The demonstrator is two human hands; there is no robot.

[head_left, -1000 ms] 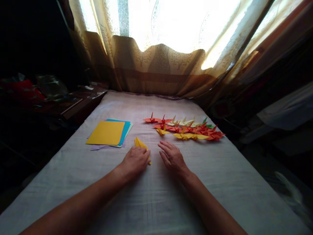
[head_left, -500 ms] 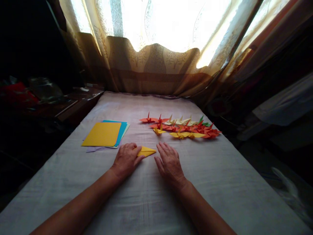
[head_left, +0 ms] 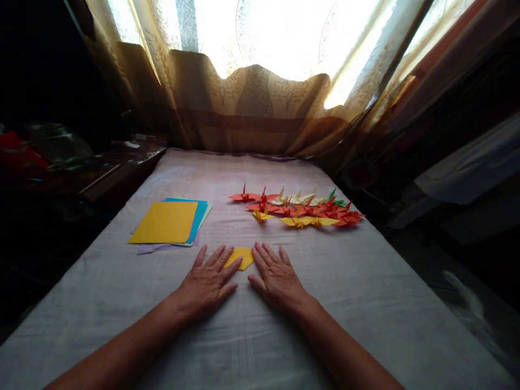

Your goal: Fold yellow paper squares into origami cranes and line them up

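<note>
A long surface covered in pale grey-lilac cloth (head_left: 365, 303) runs from the person toward a window hung with patterned beige lace curtains (head_left: 252, 103), which meet the cloth's far edge. A dark, cluttered side table (head_left: 101, 173) stands against the far left edge.

On the left half of the cloth, toward the far end, lies a flat stack of coloured paper sheets (head_left: 164, 223), a yellow-orange sheet uppermost, with turquoise, pale and lilac edges showing beneath it. Opposite, on the right half, lies a cluster of small folded paper cranes in red, orange, yellow, cream and green (head_left: 298, 208), set in rough rows and touching one another.

Both bare forearms come in from the near edge. The left hand (head_left: 205, 284) lies palm down on the cloth, fingers spread, gripping nothing; its fingertips rest on the left edge of a small folded yellow paper piece (head_left: 240, 258). The right hand (head_left: 276, 279) lies likewise flat and unclenched, its fingertips touching the piece's right edge. That piece lies flat on the cloth, between the two hands, about midway across, nearer the person than the stack and the cranes.
</note>
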